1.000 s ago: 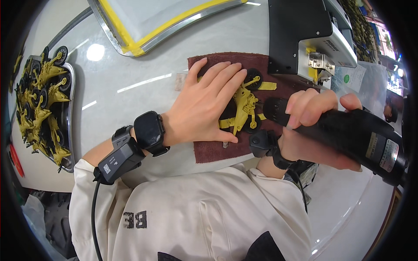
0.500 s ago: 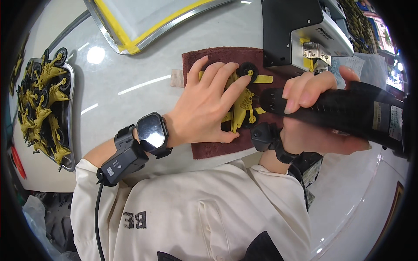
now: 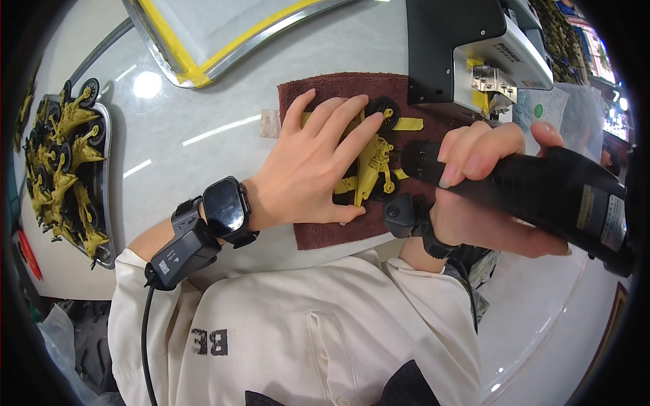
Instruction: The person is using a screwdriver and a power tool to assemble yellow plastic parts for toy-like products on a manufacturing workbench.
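My left hand (image 3: 313,166) lies flat on a yellow toy vehicle (image 3: 371,162) with black wheels, pressing it onto a dark red cloth (image 3: 318,233). Its fingers spread over the toy's upper part, near one black wheel (image 3: 384,108). My right hand (image 3: 484,193) grips a black electric screwdriver (image 3: 542,196), held nearly level. The tool's tip points left at the toy's side, right next to it.
A metal tray (image 3: 107,203) at the left holds several more yellow toy vehicles (image 3: 61,169). A yellow-edged tray (image 3: 203,40) lies at the top. A black and grey machine (image 3: 467,54) stands behind the cloth. White tabletop (image 3: 176,135) lies between.
The screwdriver and my right hand have risen and shifted slightly; my left hand stays pressed on the toy, with the whole view drifting as my head moved.
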Tool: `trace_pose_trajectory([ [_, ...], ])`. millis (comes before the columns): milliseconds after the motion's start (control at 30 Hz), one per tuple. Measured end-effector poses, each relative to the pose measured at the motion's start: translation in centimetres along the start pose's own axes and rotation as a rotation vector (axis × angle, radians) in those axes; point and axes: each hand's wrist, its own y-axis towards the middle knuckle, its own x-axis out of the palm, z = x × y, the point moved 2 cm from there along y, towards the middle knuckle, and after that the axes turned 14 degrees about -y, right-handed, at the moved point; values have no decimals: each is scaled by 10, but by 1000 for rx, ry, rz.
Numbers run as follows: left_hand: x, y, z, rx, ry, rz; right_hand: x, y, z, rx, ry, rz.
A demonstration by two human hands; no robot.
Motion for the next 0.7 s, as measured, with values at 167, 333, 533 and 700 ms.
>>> trace_pose_trajectory([
  [167, -1, -1, -1, -6, -8, 2, -1, 0, 2, 0, 8, -72],
  [333, -1, 0, -3, -9, -12, -10, -7, -1, 4, -61, 20, -189],
  [533, -1, 0, -6, 7, -24, 3, -6, 2, 5, -62, 59, -267],
  [700, -1, -1, -7, 4, -7, -10, -2, 2, 6, -46, 91, -219],
])
